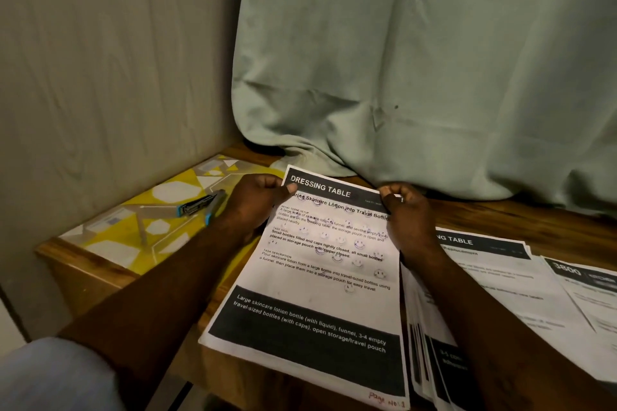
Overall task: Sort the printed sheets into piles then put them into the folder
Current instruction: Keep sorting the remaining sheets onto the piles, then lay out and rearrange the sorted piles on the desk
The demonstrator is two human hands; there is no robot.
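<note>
Since there is only the head view, everything here is read from it. Both hands hold one sheet point(329, 277), headed "DRESSING TABLE", by its far corners. The left hand point(255, 202) pinches the top left corner, thumb on the print and fingers curled behind. The right hand point(409, 220) grips the top right edge in much the same way. Held like this, the sheet tilts up toward the face with its near edge low over the front of the table point(500, 213). I judge this is for reading the heading before choosing a pile. Small smiley stamps dot the text, and a handwritten page note sits at the bottom right corner.

The other sheets lie to the right. A fanned stack point(422, 354) lies under the right forearm. Beyond it is a pile point(494, 274) whose top heading also ends in "TABLE". A far pile point(591, 297) headed "3800" overlaps that pile's edge. The matching heading suggests the held sheet belongs on the "TABLE" pile.

At the left, a yellow patterned flat thing, probably the folder point(130, 237), lies on the table corner by the wall point(100, 60). A stapler point(200, 207) rests on it, just beside the left wrist, and would likely have to come off before the folder is opened. A green cloth point(417, 77) hangs behind, its hem touching the table beyond the sheet.
</note>
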